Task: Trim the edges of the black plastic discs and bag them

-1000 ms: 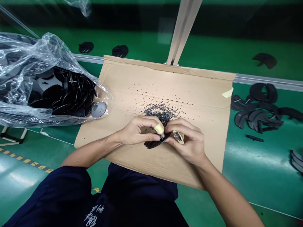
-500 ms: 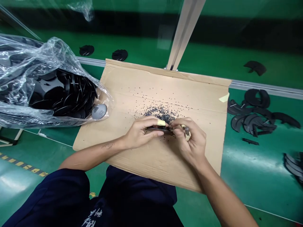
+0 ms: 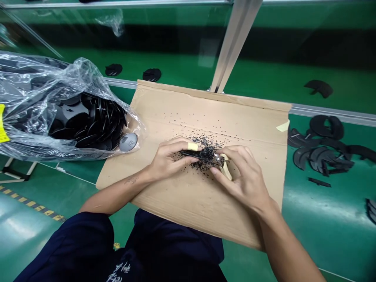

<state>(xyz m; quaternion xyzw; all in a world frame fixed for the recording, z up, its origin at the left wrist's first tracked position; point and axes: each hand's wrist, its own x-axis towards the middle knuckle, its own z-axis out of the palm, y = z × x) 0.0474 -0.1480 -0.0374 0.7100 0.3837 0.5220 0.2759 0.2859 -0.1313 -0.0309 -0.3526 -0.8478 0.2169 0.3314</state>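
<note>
One black plastic piece [image 3: 192, 154], pinched in my left hand [image 3: 172, 158], long axis 9-to-3 o'clock; its 3 o'clock end meets cream-handled nippers [image 3: 225, 167], clenched in my right hand [image 3: 243, 176].

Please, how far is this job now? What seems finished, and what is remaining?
Some looks done: black bits lie on the cardboard, and black parts lie to its right. In hand: the left hand holds a black part against nippers in the right hand. Left: many black discs in the plastic bag.
</note>
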